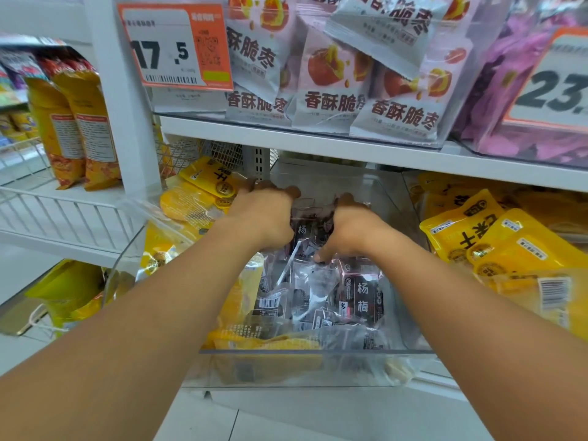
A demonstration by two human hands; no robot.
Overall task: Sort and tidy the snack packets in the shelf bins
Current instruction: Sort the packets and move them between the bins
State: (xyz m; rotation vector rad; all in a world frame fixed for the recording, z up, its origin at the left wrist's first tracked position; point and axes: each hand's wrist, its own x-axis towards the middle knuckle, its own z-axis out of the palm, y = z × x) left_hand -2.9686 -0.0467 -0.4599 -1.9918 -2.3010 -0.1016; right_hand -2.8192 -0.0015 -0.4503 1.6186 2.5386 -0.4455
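Clear plastic bin, lower shelf: the left hand and right hand both clutch a dark plum packet held between them, above its fellows. Best lifted level, then stood upright behind the rest.

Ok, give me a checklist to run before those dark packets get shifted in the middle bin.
1. Left hand grips the dark packets: ok, fingers curled over their top edge.
2. Right hand grips the same stack: ok.
3. Clear bin holds one kind only: not ok, a yellow packet lies along its front.
4. Room behind the stack: ok, bare bin floor shows there.
5. Front dark packet standing upright: not ok, it leans among loose ones.
6. Packet count: cannot tell.
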